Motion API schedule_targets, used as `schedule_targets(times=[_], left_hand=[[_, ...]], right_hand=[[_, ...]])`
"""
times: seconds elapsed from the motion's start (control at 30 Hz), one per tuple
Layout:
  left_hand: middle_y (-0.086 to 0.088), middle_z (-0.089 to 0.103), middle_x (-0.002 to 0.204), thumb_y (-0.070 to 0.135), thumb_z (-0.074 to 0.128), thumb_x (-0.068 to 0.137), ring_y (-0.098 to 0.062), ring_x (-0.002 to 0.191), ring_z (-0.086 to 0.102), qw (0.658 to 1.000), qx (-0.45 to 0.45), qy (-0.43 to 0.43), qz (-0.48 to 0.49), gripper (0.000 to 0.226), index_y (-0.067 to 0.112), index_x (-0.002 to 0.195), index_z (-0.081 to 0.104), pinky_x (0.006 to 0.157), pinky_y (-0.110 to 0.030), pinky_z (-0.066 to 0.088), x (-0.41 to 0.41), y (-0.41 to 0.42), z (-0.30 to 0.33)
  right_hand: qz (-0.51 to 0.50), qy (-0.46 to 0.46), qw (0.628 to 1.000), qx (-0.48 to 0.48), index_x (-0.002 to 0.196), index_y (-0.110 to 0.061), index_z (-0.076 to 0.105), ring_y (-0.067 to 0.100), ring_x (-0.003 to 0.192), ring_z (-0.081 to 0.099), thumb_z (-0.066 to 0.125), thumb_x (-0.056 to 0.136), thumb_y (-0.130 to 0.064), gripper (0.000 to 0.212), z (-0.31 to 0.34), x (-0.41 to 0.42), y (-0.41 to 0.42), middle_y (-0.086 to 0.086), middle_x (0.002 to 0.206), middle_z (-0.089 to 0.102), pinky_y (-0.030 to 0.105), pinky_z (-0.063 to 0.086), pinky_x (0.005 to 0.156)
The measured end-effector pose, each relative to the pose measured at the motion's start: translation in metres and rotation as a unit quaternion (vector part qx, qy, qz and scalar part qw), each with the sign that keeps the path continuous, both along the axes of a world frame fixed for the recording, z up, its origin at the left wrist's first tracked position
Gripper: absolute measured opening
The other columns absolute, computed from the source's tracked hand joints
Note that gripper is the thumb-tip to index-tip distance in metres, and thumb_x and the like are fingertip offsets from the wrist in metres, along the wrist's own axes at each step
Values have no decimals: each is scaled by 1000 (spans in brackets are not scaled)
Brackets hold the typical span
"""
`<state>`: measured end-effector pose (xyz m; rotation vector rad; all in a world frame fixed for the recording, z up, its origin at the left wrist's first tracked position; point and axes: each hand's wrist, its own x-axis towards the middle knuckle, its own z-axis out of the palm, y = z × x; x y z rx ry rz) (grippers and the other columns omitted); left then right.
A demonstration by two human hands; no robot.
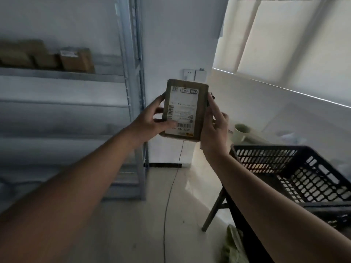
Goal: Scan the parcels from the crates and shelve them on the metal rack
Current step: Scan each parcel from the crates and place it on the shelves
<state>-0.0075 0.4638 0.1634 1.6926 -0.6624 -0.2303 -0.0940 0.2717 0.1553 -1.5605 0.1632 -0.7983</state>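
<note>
The brown rectangular cardboard parcel [185, 110] with a white printed label was held up in the air between both hands, to the right of the grey metal rack [133, 73]. The left hand [152, 120] gripped its left edge, thumb curled over the label. The right hand [213, 124] clasped its right edge. A black plastic lattice crate [303, 171] stood lower right of the rack, and bare floor lay between them.
</note>
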Motion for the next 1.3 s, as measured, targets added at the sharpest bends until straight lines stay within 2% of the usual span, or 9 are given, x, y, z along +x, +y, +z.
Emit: schedule_targets(times=[0.23,0.4,0.53,0.67,0.77,0.97,1.03,1.2,1.3], left_hand=[[3,60,145,22,85,90,-9,130,61,996,38,-35,68,105,62,160,18,92,-30,62,5,168,7],[9,61,142,22,86,89,-10,131,61,991,55,-36,115,106,61,160,17,88,-26,62,15,275,6],[9,62,143,26,87,86,-17,135,59,986,48,-21,158,102,71,151,23,90,-30,63,22,344,0],[8,64,143,29,89,82,-19,140,56,977,52,-21,207,101,68,152,27,102,-43,60,36,402,-3],[8,64,141,35,89,77,-19,138,57,967,67,-30,242,95,80,137,31,108,-51,56,54,442,-5],[9,63,142,40,93,73,-14,137,57,945,76,-8,318,101,79,140,29,110,-52,54,111,518,-18],[9,64,141,42,94,71,-13,135,59,938,69,3,339,100,78,140,32,109,-51,55,130,542,-22],[9,65,141,52,94,64,-10,131,62,919,75,26,385,118,57,159,25,107,-48,56,171,602,-31],[6,63,143,45,95,67,-13,133,61,912,78,33,400,117,52,161,26,108,-51,56,195,646,-35]], right_hand=[[83,2,996,20,152,-39,56,23,118,60,48,113,-34,40,-2,41,159,3,127,44,39,65,87],[118,8,993,22,152,-40,57,19,116,59,47,113,-31,41,-8,68,260,2,126,44,29,64,86],[173,27,984,23,151,-45,56,24,118,61,49,112,-34,41,-12,94,325,2,127,43,36,65,89],[205,35,978,14,150,-47,56,17,118,60,50,112,-38,40,-18,129,384,-7,123,43,31,64,89],[228,42,973,5,151,-46,55,12,115,59,50,111,-40,40,-25,162,426,-9,123,43,21,62,82],[279,49,959,11,152,-40,56,7,107,58,48,112,-36,41,-38,244,508,-10,121,42,8,56,73],[288,49,956,0,152,-43,56,7,107,59,48,112,-37,40,-42,272,535,-11,119,43,13,59,72],[326,77,942,-4,147,-51,56,23,110,64,48,112,-37,38,-50,336,604,-9,118,44,42,67,75],[338,81,938,-8,143,-56,56,24,110,64,47,112,-37,37,-54,362,648,-8,118,44,42,67,78]])
